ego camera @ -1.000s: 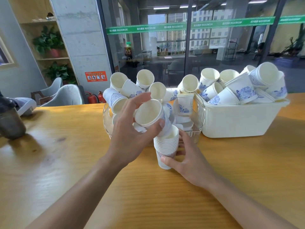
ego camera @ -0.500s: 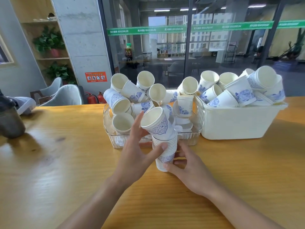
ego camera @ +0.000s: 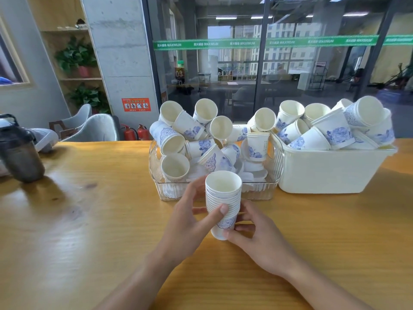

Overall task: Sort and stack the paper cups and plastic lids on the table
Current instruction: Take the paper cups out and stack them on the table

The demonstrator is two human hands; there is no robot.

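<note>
Nearest the viewer, both hands are closing on the stack [ego camera: 223, 204] of nested cups, which is standing upright on the table [ego camera: 89, 220], long axis vertical, mouth up. The left hand [ego camera: 187, 224] is wrapping it from 9 o'clock, thumb pressing the ribbed rims at mid-height and fingers curling behind; the right hand [ego camera: 257, 238] is cupping the base from 4 o'clock, fingers bent against the lower wall. Both are touching it, so neither is nearer. At 12 o'clock, just beyond the stack, the clear tray [ego camera: 156, 175] is holding loose cups [ego camera: 176, 167] tumbled over flat lids [ego camera: 254, 175]; at 2 o'clock, the white bin [ego camera: 330, 173] is heaped with more cups. A dark bottle [ego camera: 20, 153] is standing far off at 10 o'clock. Half a second earlier the left hand was tilting a cup over the stack; that cup is now sitting seated, level, as the top one.
</note>
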